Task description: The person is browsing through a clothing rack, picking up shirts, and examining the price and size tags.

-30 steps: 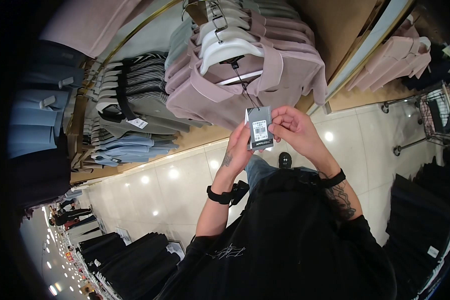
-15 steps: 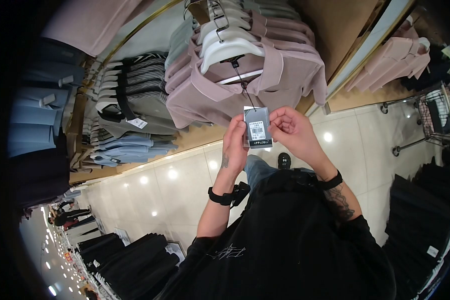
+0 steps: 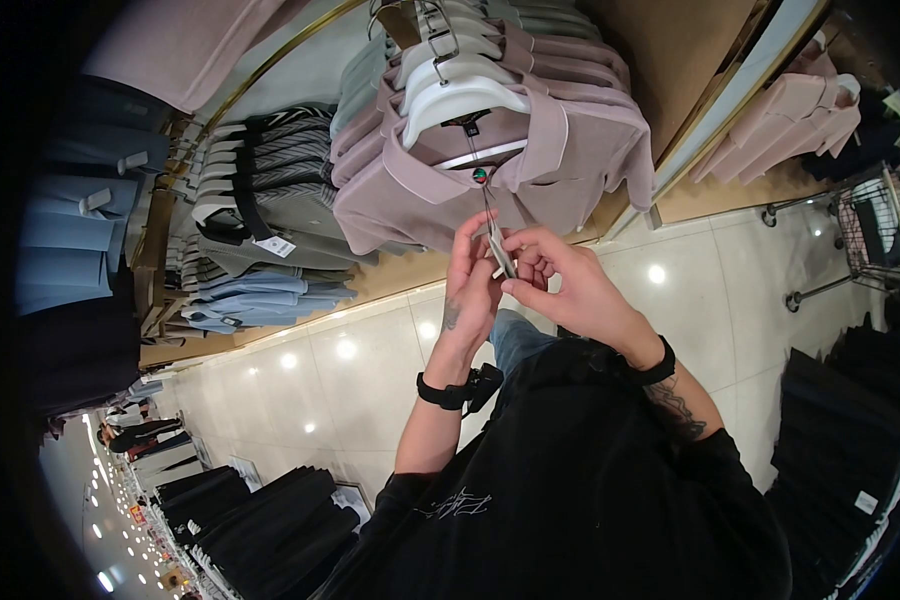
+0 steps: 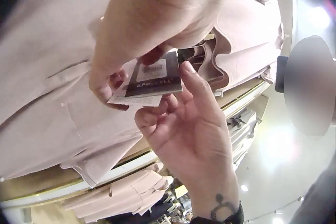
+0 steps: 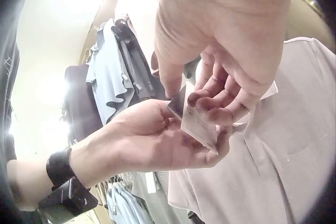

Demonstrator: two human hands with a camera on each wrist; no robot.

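My left hand (image 3: 473,272) and right hand (image 3: 573,288) meet at a hang tag (image 3: 501,254) in front of a mauve polo shirt (image 3: 450,205). The tag stands nearly edge-on in the head view, its cord running up to the shirt's collar. In the left wrist view its dark face bears a white barcode label (image 4: 152,69), and paler card shows beneath. My right thumb and fingers pinch the tag; in the right wrist view they lie over its white leaf (image 5: 198,125). My left hand holds it from the other side, fingers curled beneath. The polo hangs on a white hanger (image 3: 460,98).
More mauve and grey-green shirts hang behind the polo. Grey patterned tops (image 3: 270,180) and blue garments (image 3: 80,230) hang to the left. At right stands a wire cart (image 3: 870,235) by pink shirts (image 3: 785,120). Dark trousers (image 3: 270,520) hang at lower left.
The tag has turned from facing the head camera to nearly edge-on. My right hand has moved left toward my left hand, its fingers now over the tag. My left fingers have shifted around it.
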